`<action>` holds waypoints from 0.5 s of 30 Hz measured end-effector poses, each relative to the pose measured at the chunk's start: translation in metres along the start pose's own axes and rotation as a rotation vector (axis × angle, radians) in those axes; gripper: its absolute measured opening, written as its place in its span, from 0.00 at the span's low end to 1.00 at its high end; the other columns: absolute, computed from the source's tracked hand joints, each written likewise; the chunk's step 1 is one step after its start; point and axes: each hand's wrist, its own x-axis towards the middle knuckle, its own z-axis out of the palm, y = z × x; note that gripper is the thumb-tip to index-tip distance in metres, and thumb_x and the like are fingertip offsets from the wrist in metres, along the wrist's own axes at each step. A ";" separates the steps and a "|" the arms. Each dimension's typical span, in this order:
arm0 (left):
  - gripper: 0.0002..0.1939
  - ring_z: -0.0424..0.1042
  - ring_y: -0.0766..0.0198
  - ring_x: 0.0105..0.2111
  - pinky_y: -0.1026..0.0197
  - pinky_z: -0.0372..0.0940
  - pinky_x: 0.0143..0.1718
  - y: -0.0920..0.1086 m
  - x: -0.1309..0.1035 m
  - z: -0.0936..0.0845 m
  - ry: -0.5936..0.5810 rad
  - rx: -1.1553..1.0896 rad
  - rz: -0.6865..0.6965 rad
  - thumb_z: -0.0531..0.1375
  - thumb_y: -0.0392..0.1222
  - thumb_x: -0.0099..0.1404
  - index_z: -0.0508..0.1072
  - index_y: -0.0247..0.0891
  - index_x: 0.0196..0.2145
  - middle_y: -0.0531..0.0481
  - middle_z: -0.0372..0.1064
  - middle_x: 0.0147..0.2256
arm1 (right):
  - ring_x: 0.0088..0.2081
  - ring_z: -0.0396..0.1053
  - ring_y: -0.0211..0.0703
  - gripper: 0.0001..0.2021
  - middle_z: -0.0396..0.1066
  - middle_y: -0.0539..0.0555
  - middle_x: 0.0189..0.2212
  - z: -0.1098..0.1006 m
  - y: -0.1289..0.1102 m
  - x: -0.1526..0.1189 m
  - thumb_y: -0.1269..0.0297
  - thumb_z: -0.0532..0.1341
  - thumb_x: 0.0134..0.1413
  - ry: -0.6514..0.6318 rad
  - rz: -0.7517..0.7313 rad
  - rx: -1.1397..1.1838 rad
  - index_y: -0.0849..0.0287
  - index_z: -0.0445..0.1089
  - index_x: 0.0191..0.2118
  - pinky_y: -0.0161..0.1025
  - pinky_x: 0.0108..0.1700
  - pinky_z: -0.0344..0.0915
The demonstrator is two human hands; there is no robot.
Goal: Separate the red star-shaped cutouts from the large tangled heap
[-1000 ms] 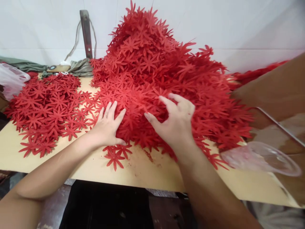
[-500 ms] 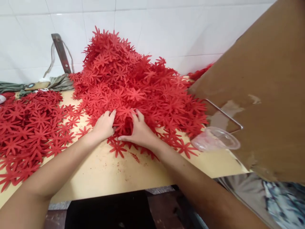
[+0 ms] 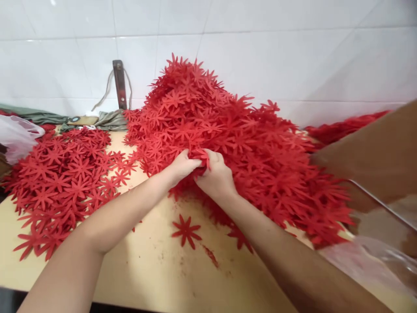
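Observation:
A tall heap of red flower-shaped cutouts [image 3: 208, 117] with narrow petals rises against the wall. At its front, my left hand [image 3: 183, 167] is closed, thumb stretched toward the other hand, on red flower cutouts [image 3: 199, 155]. Close beside it, my right hand [image 3: 217, 177] curls its fingers over the same cutouts, whose petals stick out between both hands. How many are gripped is hidden. On the table just below the hands lies a single red flower cutout [image 3: 186, 231], flat and apart from the heap.
A lower pile of the same cutouts [image 3: 65, 178] spreads on the left of the pale table [image 3: 156, 274]. A brown board [image 3: 384, 156] leans at the right, near a clear plastic container [image 3: 365, 261]. Behind are a dark metal bracket [image 3: 120, 84], grey-green cloth [image 3: 112, 120] and a white plastic bag [image 3: 19, 137].
My hands have moved from spread around the front of the heap to close together, now gripping cutouts. The camera view has swung left, shifting the scene to the right.

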 end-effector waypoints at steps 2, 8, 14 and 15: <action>0.13 0.71 0.67 0.36 0.59 0.65 0.50 0.013 0.003 -0.007 -0.059 0.021 0.008 0.58 0.29 0.55 0.66 0.33 0.40 0.47 0.71 0.38 | 0.48 0.72 0.58 0.25 0.67 0.66 0.51 -0.009 0.000 0.015 0.69 0.56 0.47 0.021 -0.058 -0.041 0.63 0.63 0.55 0.52 0.45 0.71; 0.21 0.71 0.56 0.50 0.53 0.62 0.57 0.060 0.018 -0.038 -0.039 0.605 0.340 0.59 0.41 0.61 0.65 0.33 0.51 0.41 0.71 0.50 | 0.48 0.71 0.57 0.28 0.67 0.62 0.54 -0.042 -0.022 0.071 0.70 0.56 0.45 0.164 -0.190 -0.125 0.61 0.64 0.56 0.51 0.49 0.69; 0.29 0.53 0.48 0.64 0.51 0.51 0.65 0.112 0.056 -0.058 0.350 1.141 0.533 0.59 0.43 0.61 0.61 0.32 0.59 0.37 0.56 0.62 | 0.53 0.67 0.54 0.28 0.64 0.65 0.56 -0.062 -0.046 0.163 0.71 0.59 0.49 0.259 -0.290 -0.146 0.64 0.61 0.59 0.49 0.54 0.64; 0.32 0.49 0.48 0.66 0.51 0.50 0.65 0.118 0.067 -0.060 0.387 1.167 0.534 0.59 0.44 0.61 0.59 0.33 0.61 0.38 0.53 0.63 | 0.55 0.66 0.53 0.28 0.64 0.65 0.56 -0.060 -0.045 0.182 0.71 0.59 0.50 0.272 -0.321 -0.146 0.67 0.61 0.59 0.48 0.55 0.62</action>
